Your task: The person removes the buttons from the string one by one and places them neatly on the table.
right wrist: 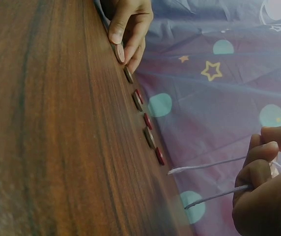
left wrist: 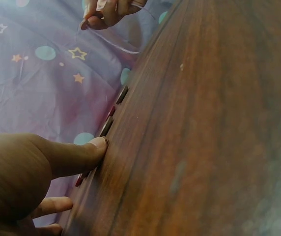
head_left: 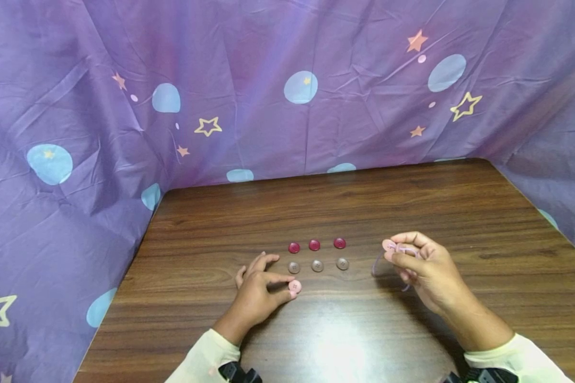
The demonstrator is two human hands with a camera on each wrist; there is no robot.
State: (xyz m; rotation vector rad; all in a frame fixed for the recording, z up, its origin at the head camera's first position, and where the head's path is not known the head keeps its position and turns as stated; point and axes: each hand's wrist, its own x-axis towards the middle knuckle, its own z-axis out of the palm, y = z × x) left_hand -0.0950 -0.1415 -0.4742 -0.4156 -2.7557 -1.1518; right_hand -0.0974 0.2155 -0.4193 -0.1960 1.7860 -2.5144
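Observation:
Thumb and index finger of my left hand [head_left: 257,292] pinch a pink four-hole button [head_left: 294,286] low over the wooden table; its edge shows beside the thumb in the right wrist view. Its other fingers spread toward the tabletop. Farther right, my right hand [head_left: 428,274] is raised, pinching another pink button [head_left: 388,244] between thumb and index finger. A lilac string [right wrist: 209,166] goes with that button, and two loose ends dangle from the hand. Brown buttons [head_left: 317,265] lie just beyond the left-hand button, three in a row.
Behind the brown row lie three dark red buttons [head_left: 314,244]. The brown wooden table [head_left: 211,223] ends at a purple curtain [head_left: 249,69] patterned with stars and blue dots, which hangs along its back and sides.

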